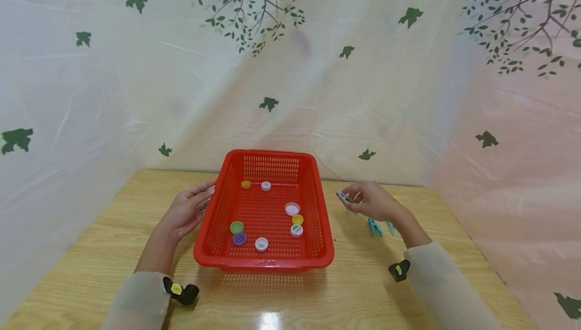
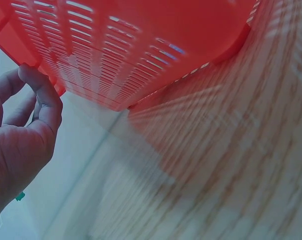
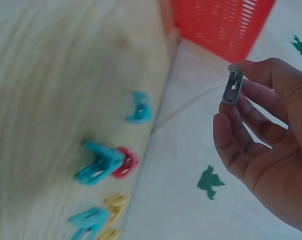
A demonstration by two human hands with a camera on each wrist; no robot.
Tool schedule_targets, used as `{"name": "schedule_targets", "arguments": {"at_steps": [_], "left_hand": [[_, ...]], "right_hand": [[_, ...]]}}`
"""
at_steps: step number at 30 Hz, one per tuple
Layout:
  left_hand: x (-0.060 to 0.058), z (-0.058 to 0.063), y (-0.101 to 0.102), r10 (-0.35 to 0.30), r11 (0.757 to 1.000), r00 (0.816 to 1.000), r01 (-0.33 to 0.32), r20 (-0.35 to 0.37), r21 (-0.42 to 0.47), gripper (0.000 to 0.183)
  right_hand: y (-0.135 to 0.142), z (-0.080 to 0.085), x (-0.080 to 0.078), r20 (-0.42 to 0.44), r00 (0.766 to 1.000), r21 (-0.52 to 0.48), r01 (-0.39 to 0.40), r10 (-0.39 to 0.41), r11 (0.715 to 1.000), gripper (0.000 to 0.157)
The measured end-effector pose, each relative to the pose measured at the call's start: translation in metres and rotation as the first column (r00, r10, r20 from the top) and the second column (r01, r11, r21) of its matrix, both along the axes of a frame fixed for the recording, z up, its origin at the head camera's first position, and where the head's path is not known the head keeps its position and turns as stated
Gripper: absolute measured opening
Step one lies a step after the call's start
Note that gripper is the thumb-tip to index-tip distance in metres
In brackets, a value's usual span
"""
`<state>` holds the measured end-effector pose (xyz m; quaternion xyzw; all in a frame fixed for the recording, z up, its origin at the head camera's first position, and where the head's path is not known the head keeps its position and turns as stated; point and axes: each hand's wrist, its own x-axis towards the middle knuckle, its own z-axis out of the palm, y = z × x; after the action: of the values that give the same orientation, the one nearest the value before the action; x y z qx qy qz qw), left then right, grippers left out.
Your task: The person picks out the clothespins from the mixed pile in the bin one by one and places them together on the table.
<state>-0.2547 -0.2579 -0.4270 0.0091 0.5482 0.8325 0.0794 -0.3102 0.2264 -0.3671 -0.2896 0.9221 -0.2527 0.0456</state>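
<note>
A red plastic basket [image 1: 265, 262] stands on the table with several bottle caps inside. Among them are a green cap [image 1: 236, 227], a purple cap [image 1: 239, 239] and a white cap [image 1: 261, 244]. My left hand [image 1: 188, 210] holds the basket's left rim, fingertips at the edge in the left wrist view. To the right of the basket, my right hand [image 1: 372, 201] pinches a grey clothespin [image 3: 232, 87] between thumb and fingers, above the table. Below it lie blue clothespins [image 1: 374, 227], a red clothespin [image 3: 126, 162] and yellow clothespins [image 3: 116, 202].
The wooden table [image 1: 363, 289] ends at a pale sheet [image 1: 290, 118] printed with leaves and branches, which hangs behind and on both sides. Black wrist cameras [image 1: 181, 292] sit over both sleeves.
</note>
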Motion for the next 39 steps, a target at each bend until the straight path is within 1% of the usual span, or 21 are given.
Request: {"name": "schedule_targets", "arguments": {"at_steps": [4,9,12,16,22,28,34,39], "left_hand": [[0.000,0.000,0.000,0.000,1.000,1.000,0.000,0.001,0.009,0.054],[0.000,-0.001,0.000,-0.002,1.000,1.000,0.002,-0.001,0.014,0.053],[0.000,-0.002,-0.001,0.000,1.000,1.000,0.000,0.002,0.015,0.053],[0.000,-0.002,-0.001,-0.004,1.000,1.000,0.004,0.008,0.006,0.056],[-0.001,-0.001,-0.001,-0.006,1.000,1.000,0.005,0.013,0.010,0.057],[-0.001,-0.001,-0.001,-0.008,1.000,1.000,0.008,-0.007,0.029,0.051],[0.000,-0.001,0.000,-0.009,0.999,1.000,0.010,-0.018,0.042,0.048],[-0.001,-0.001,0.000,-0.016,0.998,0.999,0.018,-0.028,0.064,0.044]], "right_hand": [[0.005,-0.010,0.002,0.017,0.999,0.011,0.029,-0.030,1.000,0.036],[0.011,-0.024,0.005,0.003,0.998,0.045,0.055,-0.055,0.997,0.039],[0.015,-0.032,0.006,-0.013,0.999,0.049,0.053,-0.052,0.997,0.038],[0.021,-0.040,0.010,-0.002,0.997,0.047,0.075,-0.075,0.996,0.035],[0.024,-0.048,0.018,0.016,0.994,0.010,0.111,-0.111,0.994,0.035],[0.022,-0.055,0.023,0.020,0.988,-0.007,0.155,-0.154,0.988,0.036],[0.014,-0.063,0.025,0.016,0.982,0.039,0.187,-0.188,0.982,0.034],[0.009,-0.064,0.028,0.001,0.979,0.076,0.202,-0.203,0.976,0.029]]}}
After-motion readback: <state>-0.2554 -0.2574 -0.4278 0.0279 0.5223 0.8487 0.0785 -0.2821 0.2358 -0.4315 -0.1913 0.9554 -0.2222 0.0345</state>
